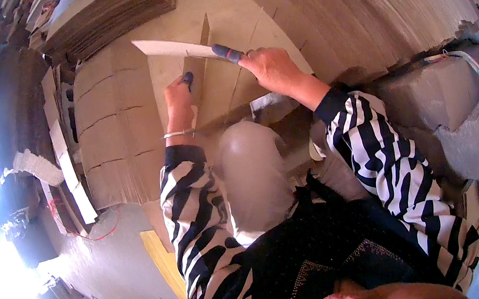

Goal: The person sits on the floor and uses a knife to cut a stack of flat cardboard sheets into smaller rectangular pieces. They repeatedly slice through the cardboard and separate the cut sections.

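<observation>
My left hand [179, 101] grips an upright brown cardboard strip [196, 72]; a dark covering shows on one of its fingers. My right hand [277, 68] is closed on the right end of a paler cardboard strip [165, 47], also with a dark covering on a finger. The two strips cross in front of me, the pale one lying over the brown one. Whether they are slotted together I cannot tell. Beneath them is a flat brown cardboard surface [253, 76] with slit lines.
Left of my hands stands a block of slotted cardboard [114, 118]. Stacked cardboard sheets [108, 14] lie at the far left, and large stacks [379, 5] rise at the right. A yellow strip [163, 263] is near my left arm, beside the grey floor [120, 260].
</observation>
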The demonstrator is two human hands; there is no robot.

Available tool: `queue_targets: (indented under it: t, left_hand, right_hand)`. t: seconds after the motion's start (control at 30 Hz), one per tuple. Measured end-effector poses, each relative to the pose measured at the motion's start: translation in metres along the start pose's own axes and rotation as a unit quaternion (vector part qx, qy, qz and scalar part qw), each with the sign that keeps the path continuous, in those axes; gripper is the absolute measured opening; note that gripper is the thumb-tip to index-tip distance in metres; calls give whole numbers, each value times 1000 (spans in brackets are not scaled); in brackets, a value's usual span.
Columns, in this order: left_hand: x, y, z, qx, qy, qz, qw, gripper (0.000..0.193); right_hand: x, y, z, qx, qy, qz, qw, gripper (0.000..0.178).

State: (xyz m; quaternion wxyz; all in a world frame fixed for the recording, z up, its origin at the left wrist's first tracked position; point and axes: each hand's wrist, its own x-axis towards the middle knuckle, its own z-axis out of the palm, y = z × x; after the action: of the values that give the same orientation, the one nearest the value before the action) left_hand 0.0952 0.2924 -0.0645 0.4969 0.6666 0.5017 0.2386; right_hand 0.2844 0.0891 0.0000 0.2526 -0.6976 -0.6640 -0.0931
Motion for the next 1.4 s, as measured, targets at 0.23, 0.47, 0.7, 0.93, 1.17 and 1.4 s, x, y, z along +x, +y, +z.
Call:
queue_targets:
  t: [0.23,0.47,0.7,0.93,1.17,1.4]
  left_hand:
    - [-3,27,-13,136,-41,36,989,23]
    - [-26,46,3,343,58,168,922,21]
    - [2,-7,-45,90,39,25,995,23]
    - [-3,29,-21,303,-17,147,941,23]
    - [-5,44,-38,335,22,155,929,29]
    - [-93,79,-46,242,24,233,942,41]
  right_hand:
    - [-11,13,-1,-33,-78,4,996,32]
    - [-10,18,10,-35,-48,-16,998,32]
    - [23,5,19,1,-66,-97,993,26]
    - [13,22,13,-24,-45,-80,995,29]
    - [42,11,16,-51,-153,-46,986,35]
    - [53,81,13,-64,-142,49,987,32]
